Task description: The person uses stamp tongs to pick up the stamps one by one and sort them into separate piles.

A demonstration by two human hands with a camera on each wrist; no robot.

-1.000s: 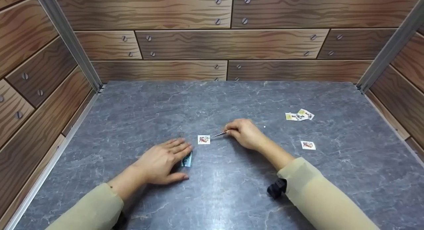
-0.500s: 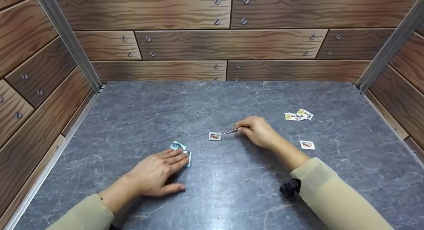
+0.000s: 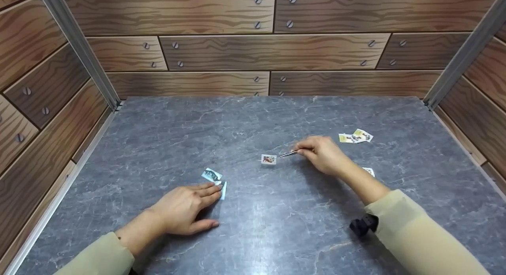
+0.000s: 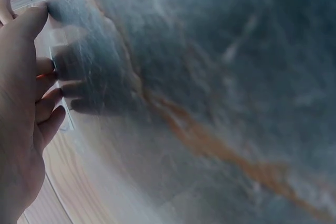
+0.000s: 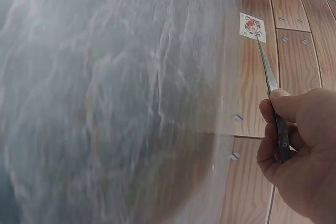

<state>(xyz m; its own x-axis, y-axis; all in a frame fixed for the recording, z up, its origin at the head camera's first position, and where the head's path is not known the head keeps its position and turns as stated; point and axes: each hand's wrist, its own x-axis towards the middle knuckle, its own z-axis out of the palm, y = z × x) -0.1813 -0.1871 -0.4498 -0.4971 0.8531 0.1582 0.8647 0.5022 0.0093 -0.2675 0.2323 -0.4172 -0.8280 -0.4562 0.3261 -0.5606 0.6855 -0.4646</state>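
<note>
My right hand grips a pair of metal tweezers between thumb and fingers. At the tweezers' tip is a small white-bordered stamp with a red and dark picture, held up over the table in the right wrist view. My left hand lies with its fingers extended on the grey table, fingertips on two blue stamps. One blue stamp shows beyond the fingers; the other is partly covered by them. In the left wrist view the left thumb and fingers reach toward the tabletop.
Two overlapping white and yellow stamps lie at the right toward the back. Another white-bordered stamp is mostly hidden behind my right wrist. Wood-patterned walls and metal corner posts enclose the grey marbled table.
The right hand has carried the stamp in the tweezers to the right and slightly away. The left hand has slid back toward me, uncovering more of the blue stamps.
</note>
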